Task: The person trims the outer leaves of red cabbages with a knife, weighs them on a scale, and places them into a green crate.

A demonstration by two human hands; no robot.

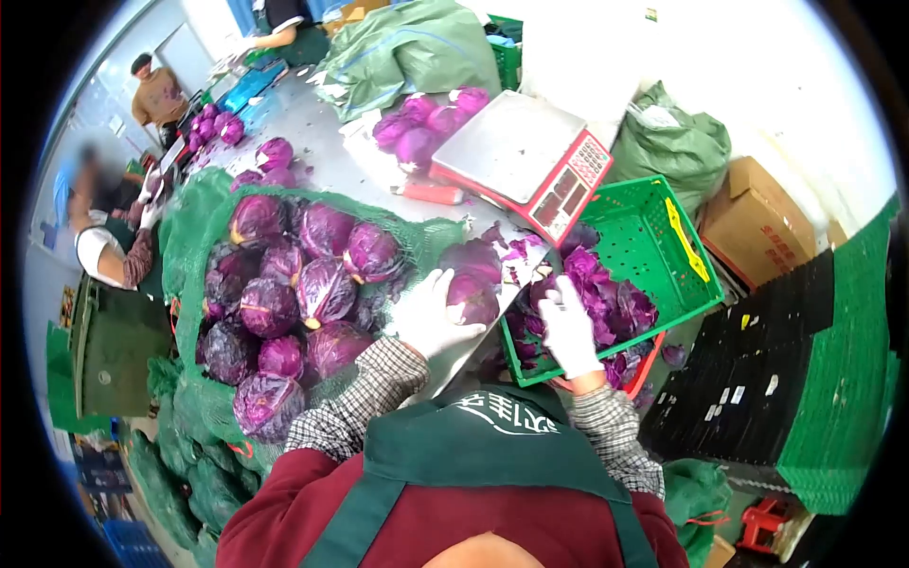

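My left hand (pixel 431 317), in a white glove, is closed round a purple cabbage (pixel 472 298) at the table's edge. My right hand (pixel 568 331), also gloved, is over the near left part of a green crate (pixel 696 308); its fingers are bent over dark purple leaves, and what they hold is hidden. Loose cabbage leaves (pixel 597 293) fill the crate's left side. To the left of my left hand, several whole cabbages (pixel 324 292) lie in an opened green net bag (pixel 426 232).
A red and silver scale (pixel 516 147) stands beyond my hands, with more cabbages (pixel 417 149) beside it. A red-handled item (pixel 428 193) lies before it. Co-workers stand at the left (pixel 123 246) and back. Cardboard box (pixel 757 218) and stacked black crates (pixel 743 360) are at right.
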